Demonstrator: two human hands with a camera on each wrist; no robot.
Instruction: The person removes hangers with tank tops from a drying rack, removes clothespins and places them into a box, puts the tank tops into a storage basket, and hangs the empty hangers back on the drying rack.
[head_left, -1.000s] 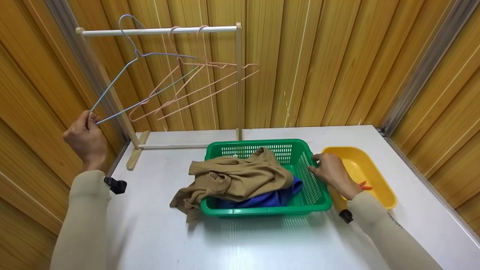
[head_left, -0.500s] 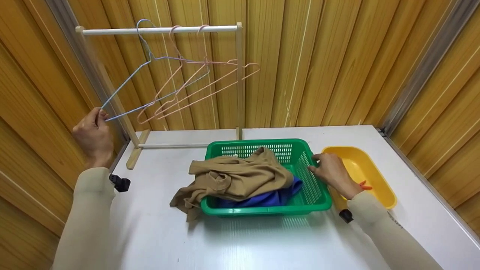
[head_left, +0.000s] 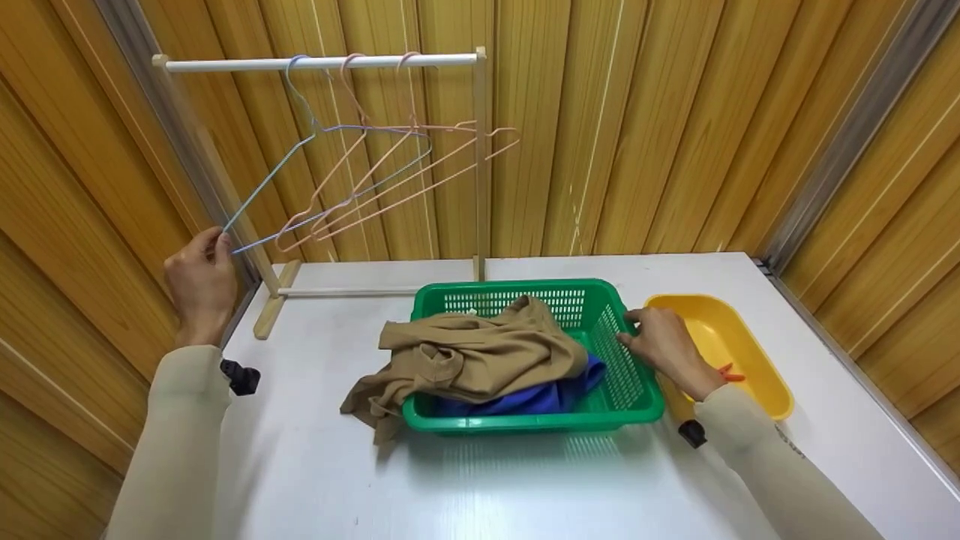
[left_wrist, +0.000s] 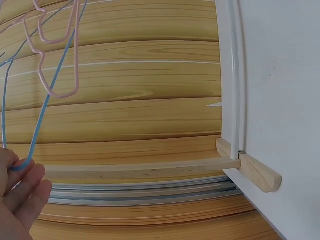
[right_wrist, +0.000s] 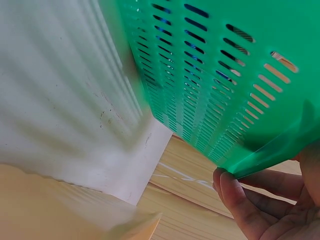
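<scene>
My left hand point(head_left: 201, 281) pinches the lower corner of a blue wire hanger point(head_left: 270, 176), whose hook sits at the white rail of a small clothes rack point(head_left: 225, 66). In the left wrist view the fingers curl round the bend of that hanger point(left_wrist: 37, 122). Two pink hangers point(head_left: 330, 174) hang just right of it, overlapping it in the head view. My right hand point(head_left: 666, 346) grips the right rim of a green plastic basket point(head_left: 532, 422). Seen from the right wrist, fingertips point(right_wrist: 231, 187) hold the edge of the basket wall. A crumpled brown garment point(head_left: 487, 352) lies over a blue cloth point(head_left: 525, 401) inside.
A yellow tub point(head_left: 739, 337) with a red clothes peg point(head_left: 729, 373) in it stands right of the basket, under my right forearm. Part of the brown garment drapes over the basket's left rim onto the white table point(head_left: 315, 465). Wood-patterned walls enclose the back and sides.
My left hand has moved right with the blue hanger, and its hook has come down from above the rail to rail height. My right hand and the basket have stayed put.
</scene>
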